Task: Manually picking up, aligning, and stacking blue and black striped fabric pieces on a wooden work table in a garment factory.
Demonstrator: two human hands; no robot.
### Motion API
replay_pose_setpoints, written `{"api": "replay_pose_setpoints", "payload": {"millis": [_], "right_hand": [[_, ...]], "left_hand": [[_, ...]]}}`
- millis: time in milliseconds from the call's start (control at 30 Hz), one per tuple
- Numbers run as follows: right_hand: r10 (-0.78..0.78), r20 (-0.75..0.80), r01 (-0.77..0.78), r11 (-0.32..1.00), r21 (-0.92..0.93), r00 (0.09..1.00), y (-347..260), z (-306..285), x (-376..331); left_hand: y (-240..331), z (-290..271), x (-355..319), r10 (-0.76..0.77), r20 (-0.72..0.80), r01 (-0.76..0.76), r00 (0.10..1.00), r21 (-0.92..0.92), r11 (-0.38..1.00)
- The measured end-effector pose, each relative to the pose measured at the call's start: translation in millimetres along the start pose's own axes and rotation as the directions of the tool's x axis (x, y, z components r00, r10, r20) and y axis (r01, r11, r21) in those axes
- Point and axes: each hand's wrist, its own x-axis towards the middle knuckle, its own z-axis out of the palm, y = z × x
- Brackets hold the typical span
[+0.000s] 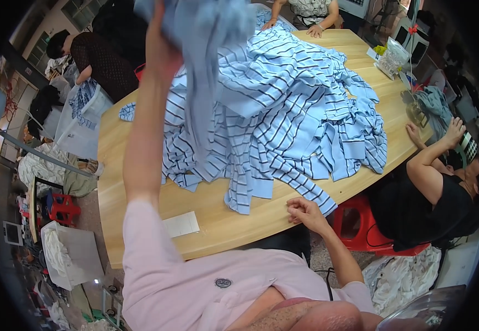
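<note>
My left arm reaches far forward and up. My left hand [165,55] grips a light blue garment [195,60], smeared by motion, which hangs down over the pile; the fingers are partly hidden behind the cloth. Beneath it lies a large heap of light blue knit garments with dark stripes [283,105], sleeves and hems jumbled together. My right hand [307,214] rests at the table's near edge, fingers loosely bent and apart, holding nothing. Beside it is the end of a striped sleeve [319,199] that trails from the heap.
The wooden table [217,237] carries a white paper slip [181,224] near me. A person sits on a red stool [355,223] at the right; others are at the far side and far left. Plastic bins [82,124] with cloth stand on the left. A clear bag [394,58] lies far right.
</note>
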Motion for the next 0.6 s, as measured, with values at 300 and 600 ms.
{"api": "replay_pose_setpoints", "payload": {"millis": [300, 600], "right_hand": [[-0.241, -0.147, 0.204, 0.951, -0.23, 0.959, 15, 13, -4], [-0.071, -0.017, 0.069, 0.989, -0.134, 0.997, -11, -1, 6]], "left_hand": [[-120, -46, 24, 0.419, 0.164, -0.331, 0.893, 0.869, 0.367], [-248, -69, -275, 0.058, -0.019, 0.007, 0.998, 0.981, 0.196]]}}
